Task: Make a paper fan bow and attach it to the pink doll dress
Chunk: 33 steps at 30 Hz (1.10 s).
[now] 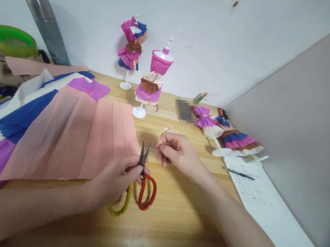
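Observation:
A pair of scissors [148, 193] with one red and one yellow-green handle is gripped near its pivot by my left hand [119, 174]. Its dark blades point away from me and stand slightly apart. To the right of the blade tips, my right hand [176, 151] is closed, thumb against the fingers; what it pinches, if anything, is too small to make out. Peach crepe paper [73, 136] lies flat under and left of my left hand. Small pale scraps [167, 128] sit just beyond my right hand.
Two small dress forms in paper outfits, one pink-and-brown [153, 92], one pink-and-blue [131, 51], stand by the wall. Another dressed form [223, 134] lies at right near a pen [241, 174]. Blue paper [24, 114], a tape roll [12, 42] and a flask [48, 29] are left.

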Each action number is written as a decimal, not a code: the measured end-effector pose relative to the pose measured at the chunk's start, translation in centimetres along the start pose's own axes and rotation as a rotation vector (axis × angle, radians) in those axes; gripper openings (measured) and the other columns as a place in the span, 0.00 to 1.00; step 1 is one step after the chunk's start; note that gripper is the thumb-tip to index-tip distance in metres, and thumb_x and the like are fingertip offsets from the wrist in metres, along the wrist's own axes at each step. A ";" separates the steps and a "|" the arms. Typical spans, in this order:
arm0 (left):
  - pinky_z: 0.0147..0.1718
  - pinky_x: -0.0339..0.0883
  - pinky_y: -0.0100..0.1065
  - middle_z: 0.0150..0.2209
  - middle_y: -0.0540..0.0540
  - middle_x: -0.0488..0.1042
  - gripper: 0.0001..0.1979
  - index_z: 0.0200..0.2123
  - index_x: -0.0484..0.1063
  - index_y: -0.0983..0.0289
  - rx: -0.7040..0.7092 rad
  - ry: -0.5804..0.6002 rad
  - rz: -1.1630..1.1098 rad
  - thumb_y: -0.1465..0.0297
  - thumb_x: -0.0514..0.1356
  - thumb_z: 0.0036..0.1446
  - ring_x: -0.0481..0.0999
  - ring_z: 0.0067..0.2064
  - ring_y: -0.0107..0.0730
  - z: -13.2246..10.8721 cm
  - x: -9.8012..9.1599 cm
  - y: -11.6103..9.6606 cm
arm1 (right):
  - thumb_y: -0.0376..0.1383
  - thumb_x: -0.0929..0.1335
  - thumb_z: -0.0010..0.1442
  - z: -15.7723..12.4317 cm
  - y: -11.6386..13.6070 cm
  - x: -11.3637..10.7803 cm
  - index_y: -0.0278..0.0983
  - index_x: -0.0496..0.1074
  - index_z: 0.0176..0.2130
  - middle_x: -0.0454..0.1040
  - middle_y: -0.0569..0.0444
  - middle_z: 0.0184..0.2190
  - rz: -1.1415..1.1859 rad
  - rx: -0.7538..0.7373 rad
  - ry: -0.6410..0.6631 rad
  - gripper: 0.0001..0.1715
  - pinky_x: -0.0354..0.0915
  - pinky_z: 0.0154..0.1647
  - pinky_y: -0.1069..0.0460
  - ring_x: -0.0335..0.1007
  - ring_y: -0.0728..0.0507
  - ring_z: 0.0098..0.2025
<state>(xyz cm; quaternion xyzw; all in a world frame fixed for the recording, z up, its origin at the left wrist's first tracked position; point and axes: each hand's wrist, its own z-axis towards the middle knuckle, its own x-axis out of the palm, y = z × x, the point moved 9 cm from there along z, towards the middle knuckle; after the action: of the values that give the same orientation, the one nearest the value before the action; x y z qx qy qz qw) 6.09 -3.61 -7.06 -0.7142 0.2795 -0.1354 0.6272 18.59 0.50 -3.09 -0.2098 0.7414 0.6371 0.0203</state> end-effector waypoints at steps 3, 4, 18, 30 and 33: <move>0.40 0.67 0.36 0.30 0.54 0.75 0.14 0.37 0.73 0.65 -0.015 0.004 -0.006 0.66 0.50 0.61 0.75 0.37 0.35 0.1 0.0 0.1 | 0.37 0.66 0.51 -0.2 -0.1 0.5 0.35 0.66 0.25 0.70 0.58 0.18 0.009 -0.012 0.049 0.07 0.60 0.18 0.58 0.65 0.52 0.16; 0.40 0.67 0.35 0.31 0.54 0.75 0.13 0.37 0.73 0.65 -0.017 0.004 -0.010 0.66 0.50 0.61 0.75 0.37 0.35 0.2 0.0 0.0 | 0.38 0.66 0.52 -0.2 -0.1 0.7 0.35 0.66 0.24 0.70 0.58 0.18 0.010 -0.021 0.057 0.09 0.60 0.18 0.57 0.66 0.52 0.16; 0.38 0.68 0.35 0.35 0.55 0.76 0.13 0.36 0.72 0.66 -0.039 0.004 -0.092 0.65 0.51 0.60 0.75 0.35 0.33 0.0 0.3 0.5 | 0.33 0.62 0.51 -0.3 1.0 -3.3 0.37 0.60 0.18 0.58 0.62 0.15 -0.005 -0.174 -0.324 0.11 0.50 0.18 0.57 0.51 0.54 0.17; 0.25 0.66 0.28 0.40 0.58 0.77 0.12 0.38 0.72 0.67 -0.258 -0.071 -0.314 0.65 0.56 0.55 0.78 0.36 0.35 0.1 -0.3 1.0 | 0.40 0.68 0.53 -2.7 -0.4 -8.8 0.34 0.72 0.24 0.70 0.56 0.17 -0.276 -0.232 -0.475 0.12 0.60 0.23 0.54 0.64 0.49 0.20; 0.23 0.65 0.27 0.38 0.58 0.77 0.12 0.37 0.72 0.67 -0.291 -0.064 -0.329 0.65 0.57 0.55 0.78 0.34 0.34 -0.1 -0.1 1.0 | 0.39 0.65 0.55 -3.0 -0.8 -10.0 0.35 0.70 0.20 0.68 0.57 0.15 -0.363 -0.233 -0.586 0.16 0.58 0.22 0.54 0.63 0.49 0.19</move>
<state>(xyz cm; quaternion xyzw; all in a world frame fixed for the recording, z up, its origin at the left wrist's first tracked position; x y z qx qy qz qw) 5.72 -3.71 -8.03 -0.8372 0.1555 -0.1715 0.4955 28.69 0.38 -0.25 -0.1475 0.5774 0.7363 0.3206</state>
